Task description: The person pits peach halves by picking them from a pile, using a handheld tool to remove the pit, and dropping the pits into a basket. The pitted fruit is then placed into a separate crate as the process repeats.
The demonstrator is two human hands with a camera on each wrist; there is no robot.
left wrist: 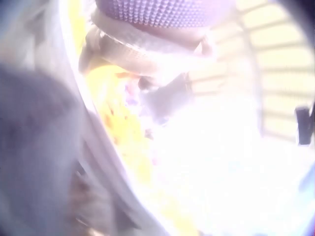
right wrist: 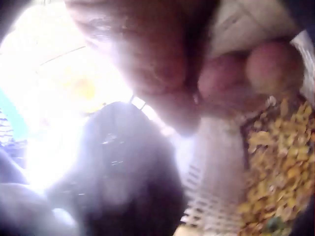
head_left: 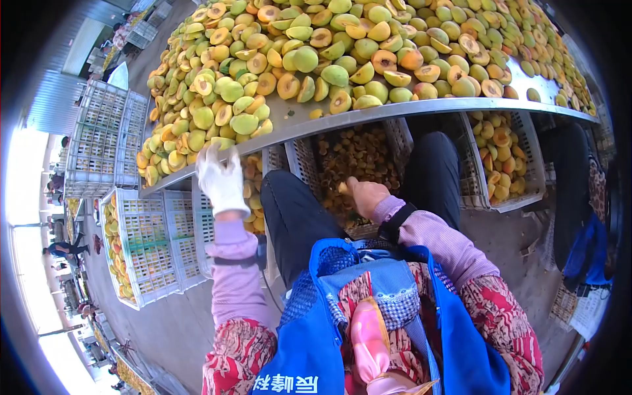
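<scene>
Halved and whole yellow-green apricots [head_left: 306,59] are heaped on the metal table [head_left: 289,115]. My left hand [head_left: 221,179], in a white glove, is at the table's near edge, its fingers spread up against the lowest apricots. Glare washes out much of the left wrist view, where part of the glove [left wrist: 133,49] shows below a purple sleeve. Between my knees, my bare right hand [head_left: 366,196] is over a crate [head_left: 309,164] of small brownish-yellow pieces. Its curled fingers pinch a small yellowish thing [head_left: 343,188]; I cannot tell its kind. Curled fingers [right wrist: 221,78] fill the top of the right wrist view.
A crate of apricots [head_left: 500,158] stands under the table by my right knee [head_left: 431,171]. On the left are white crates [head_left: 155,243] and a taller crate stack [head_left: 102,141]. A person [head_left: 66,250] is on the far floor. Another person's dark-clad leg [head_left: 569,191] is at the right.
</scene>
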